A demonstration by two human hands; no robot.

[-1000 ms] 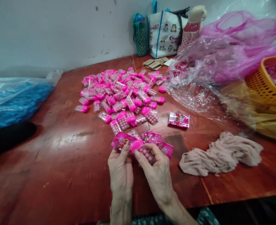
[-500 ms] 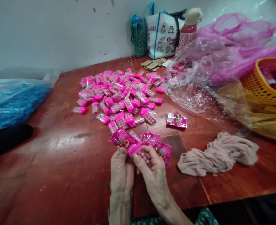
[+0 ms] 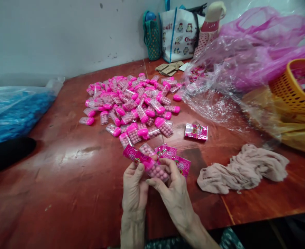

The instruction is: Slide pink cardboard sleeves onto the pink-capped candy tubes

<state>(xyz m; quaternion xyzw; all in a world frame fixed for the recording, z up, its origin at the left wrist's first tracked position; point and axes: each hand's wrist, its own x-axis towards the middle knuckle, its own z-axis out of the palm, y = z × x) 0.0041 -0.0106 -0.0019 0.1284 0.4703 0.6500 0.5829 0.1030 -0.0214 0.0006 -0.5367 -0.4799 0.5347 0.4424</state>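
My left hand pinches a pink printed sleeve between thumb and fingers. My right hand is closed around the sides of a small clear candy container filled with pink balls. Its pink cap end meets the sleeve, but I cannot tell how far it sits inside. Just beyond my hands, another filled container lies on the table. More printed sleeves rest flat behind my right hand. Farther off spreads a large heap of pink-capped candy containers.
A banded stack of pink sleeves lies right of the heap, with a crumpled cloth nearer me. Clear plastic wrap and a yellow basket stand at right. A bag of blue pieces lies left; a white tote stands behind.
The container has tilted and shifted slightly right in my hands. My right thumb has slid down from its cap to its lower edge. The sleeve moved slightly right.
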